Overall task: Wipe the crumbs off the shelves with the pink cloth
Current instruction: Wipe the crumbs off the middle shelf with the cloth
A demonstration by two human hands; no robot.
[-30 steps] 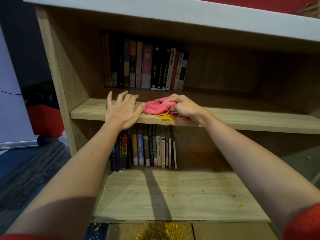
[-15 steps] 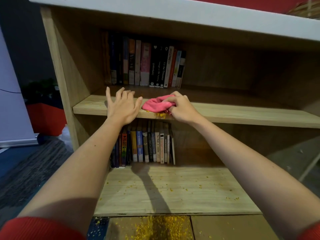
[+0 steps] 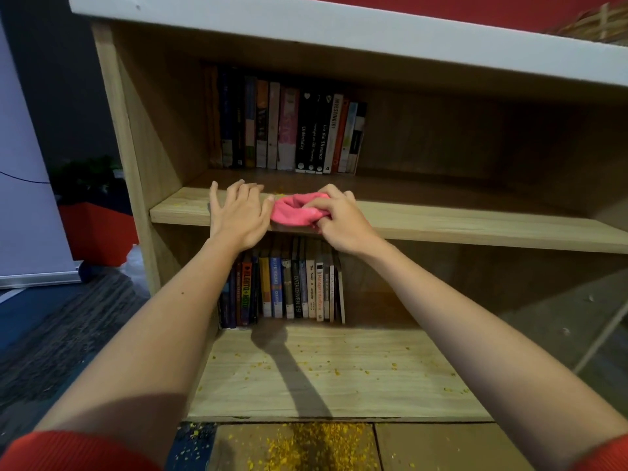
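The pink cloth (image 3: 295, 213) lies bunched at the front edge of the middle wooden shelf (image 3: 458, 226). My right hand (image 3: 339, 219) grips the cloth from the right, fingers curled into it. Just left of it, my left hand (image 3: 238, 212) rests flat and open at the shelf's edge, its fingertips touching the cloth. A few yellow crumbs (image 3: 280, 191) show on the shelf behind the hands. Scattered yellow crumbs (image 3: 336, 371) dot the lower shelf (image 3: 390, 399). A thick pile of crumbs (image 3: 312, 447) covers the floor in front.
A row of books (image 3: 289, 127) stands at the back of the middle shelf, and another row of books (image 3: 285, 287) stands on the lower shelf. The bookcase's left side panel (image 3: 136, 158) rises nearby. A white top board (image 3: 339, 32) overhangs. Carpet (image 3: 51, 341) lies to the left.
The small heap of crumbs at the middle shelf's front edge is gone, and the pile on the floor has grown. My right hand has drawn the cloth over the edge.
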